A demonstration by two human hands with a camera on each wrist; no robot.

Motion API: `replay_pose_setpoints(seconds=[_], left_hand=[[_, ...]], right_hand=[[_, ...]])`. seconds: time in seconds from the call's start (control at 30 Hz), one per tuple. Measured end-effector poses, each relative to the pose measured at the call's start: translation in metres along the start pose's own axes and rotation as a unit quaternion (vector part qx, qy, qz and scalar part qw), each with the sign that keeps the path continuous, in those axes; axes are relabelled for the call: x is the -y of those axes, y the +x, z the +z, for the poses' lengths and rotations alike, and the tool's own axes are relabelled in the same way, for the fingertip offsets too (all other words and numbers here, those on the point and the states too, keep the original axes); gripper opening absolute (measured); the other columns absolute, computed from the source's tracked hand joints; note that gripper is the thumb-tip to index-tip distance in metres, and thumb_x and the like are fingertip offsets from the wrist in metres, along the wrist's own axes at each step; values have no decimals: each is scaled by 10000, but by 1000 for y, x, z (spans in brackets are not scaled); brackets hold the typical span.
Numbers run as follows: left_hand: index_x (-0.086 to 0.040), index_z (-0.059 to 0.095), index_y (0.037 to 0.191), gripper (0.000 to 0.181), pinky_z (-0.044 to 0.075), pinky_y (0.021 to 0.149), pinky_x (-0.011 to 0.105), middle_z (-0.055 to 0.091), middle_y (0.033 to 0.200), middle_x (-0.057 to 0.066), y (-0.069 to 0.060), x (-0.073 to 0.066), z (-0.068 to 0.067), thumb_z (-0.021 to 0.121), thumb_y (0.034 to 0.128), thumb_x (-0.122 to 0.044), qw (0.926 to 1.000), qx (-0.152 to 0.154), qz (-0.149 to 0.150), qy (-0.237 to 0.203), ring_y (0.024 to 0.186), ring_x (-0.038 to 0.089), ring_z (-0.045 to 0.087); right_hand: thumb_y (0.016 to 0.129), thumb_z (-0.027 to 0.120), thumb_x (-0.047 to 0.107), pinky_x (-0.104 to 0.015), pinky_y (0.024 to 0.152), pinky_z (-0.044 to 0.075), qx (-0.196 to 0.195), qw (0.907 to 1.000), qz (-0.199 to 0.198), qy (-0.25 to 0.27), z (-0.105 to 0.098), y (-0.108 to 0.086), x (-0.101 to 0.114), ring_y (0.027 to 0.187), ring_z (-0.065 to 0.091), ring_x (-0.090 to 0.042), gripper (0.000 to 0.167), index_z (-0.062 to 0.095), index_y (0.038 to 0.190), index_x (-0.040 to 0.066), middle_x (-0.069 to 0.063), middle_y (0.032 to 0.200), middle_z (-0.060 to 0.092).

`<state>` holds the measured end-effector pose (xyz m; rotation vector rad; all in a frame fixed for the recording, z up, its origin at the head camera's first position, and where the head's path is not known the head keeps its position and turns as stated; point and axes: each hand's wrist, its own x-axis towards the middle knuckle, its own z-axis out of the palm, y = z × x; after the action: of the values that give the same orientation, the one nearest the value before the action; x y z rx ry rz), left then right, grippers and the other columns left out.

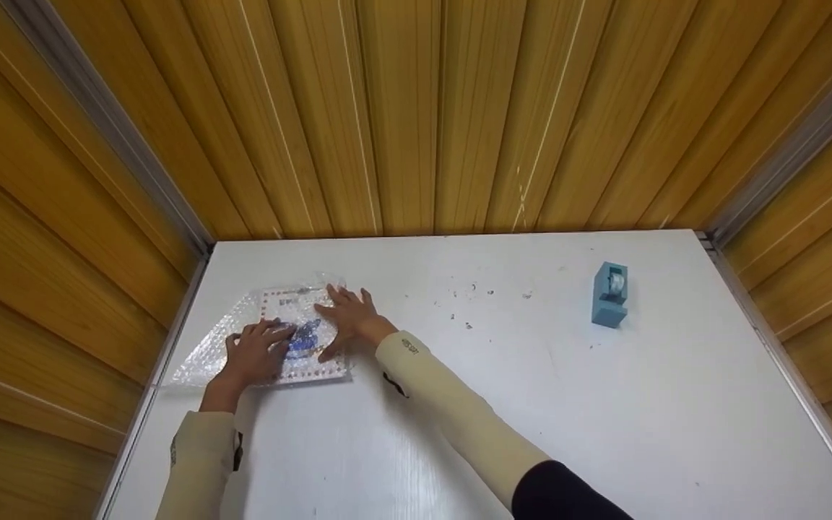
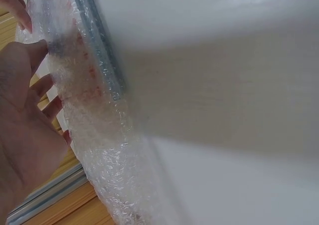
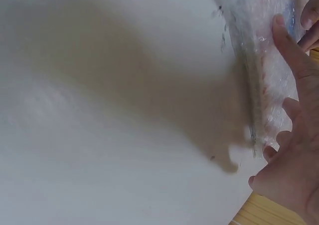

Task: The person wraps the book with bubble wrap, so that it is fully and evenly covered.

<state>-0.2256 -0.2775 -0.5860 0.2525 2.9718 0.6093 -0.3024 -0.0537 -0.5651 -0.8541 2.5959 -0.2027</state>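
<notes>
A flat white box (image 1: 293, 300) with a red dotted border and a blue picture lies at the left of the table under clear bubble wrap (image 1: 217, 350). The wrap spreads past the box toward the left in a loose flap. My left hand (image 1: 256, 354) rests on the wrapped box near its left side, fingers spread. On the right part of the box lies my right hand (image 1: 349, 318), its fingers also spread and touching the wrap. Neither hand grips anything. In the left wrist view the bubble wrap (image 2: 109, 170) hangs over beyond the box's edge.
A teal tape dispenser (image 1: 609, 296) with a roll of clear tape stands at the right of the white table (image 1: 488, 404). Small dark marks dot the tabletop near the middle. Yellow wood-look panels (image 1: 438, 115) enclose the back and sides.
</notes>
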Motion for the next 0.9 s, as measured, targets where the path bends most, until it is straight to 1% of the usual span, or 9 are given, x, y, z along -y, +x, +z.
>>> replay_pose_setpoints(seconds=[0.17, 0.3, 0.43, 0.5, 0.57, 0.67, 0.77, 0.83, 0.9], left_hand=[[-155, 598, 1426, 408, 229, 1094, 738, 475, 1554, 194, 4, 1, 4, 553, 1024, -208, 9992, -211, -181, -293, 1433, 487, 374], [-130, 578, 1427, 405, 184, 1111, 728, 430, 1587, 209, 0, 2, 7, 560, 1024, -166, 9945, -412, -375, -891, 1465, 473, 334], [-85, 601, 1376, 373, 169, 1121, 711, 472, 1544, 218, -17, 14, 6, 577, 1006, -124, 9832, -1294, -582, -1150, 1465, 443, 336], [-54, 620, 1331, 359, 196, 1107, 709, 507, 1487, 234, -32, 22, 4, 608, 976, -103, 9717, -2002, -784, -983, 1430, 446, 367], [-24, 615, 1316, 378, 239, 1091, 705, 510, 1448, 256, -50, 32, 0, 642, 946, -95, 9558, -2608, -1138, -736, 1388, 465, 397], [20, 541, 1382, 498, 300, 1066, 694, 470, 1429, 307, -78, 43, -4, 683, 925, -118, 9284, -3089, -1905, -799, 1339, 503, 411], [36, 381, 1505, 706, 324, 1075, 680, 358, 1482, 350, -99, 53, -6, 709, 923, -193, 9012, -3038, -2709, -1489, 1365, 519, 351], [36, 252, 1564, 836, 335, 1093, 661, 294, 1518, 362, -108, 59, -6, 719, 927, -240, 8857, -2801, -3034, -2124, 1380, 520, 334], [-4, 121, 1607, 943, 341, 1129, 614, 226, 1596, 326, -111, 64, -5, 721, 941, -295, 8657, -2446, -3170, -3004, 1409, 484, 334]], right_hand=[[765, 804, 634, -557, 1305, 45, 6, 9999, 108, 41, -4, 2, 2, 1619, 53, -270, 1092, 232, 1634, 302, -68, 1741, 4], [764, 814, 621, -568, 1303, 56, 23, 9999, 84, 123, -8, 1, 2, 1620, 50, -269, 1083, 249, 1630, 299, -71, 1742, 9], [758, 820, 623, -598, 1294, 74, 49, 9999, 78, 128, -9, 2, 3, 1620, 48, -266, 1088, 256, 1630, 297, -70, 1743, 11], [759, 819, 626, -600, 1293, 76, 66, 9999, 106, 116, -8, 3, 5, 1621, 46, -261, 1088, 256, 1630, 298, -62, 1744, 13], [759, 822, 621, -599, 1293, 76, 100, 9998, 128, 135, -6, 3, 7, 1621, 46, -261, 1087, 259, 1630, 295, -61, 1744, 13], [758, 831, 605, -605, 1291, 76, 123, 9997, 119, 185, -6, 2, 9, 1619, 54, -274, 1083, 272, 1628, 284, -74, 1742, 22], [755, 838, 596, -613, 1288, 78, 94, 9997, 106, 206, -7, 1, 9, 1617, 70, -289, 1080, 285, 1625, 273, -86, 1741, 38], [753, 837, 599, -609, 1290, 76, 80, 9997, 119, 177, -8, 0, 8, 1617, 76, -290, 1084, 284, 1625, 271, -86, 1741, 44], [753, 834, 604, -607, 1291, 73, 85, 9998, 134, 153, -8, 0, 7, 1616, 76, -292, 1087, 280, 1627, 270, -87, 1740, 43]])
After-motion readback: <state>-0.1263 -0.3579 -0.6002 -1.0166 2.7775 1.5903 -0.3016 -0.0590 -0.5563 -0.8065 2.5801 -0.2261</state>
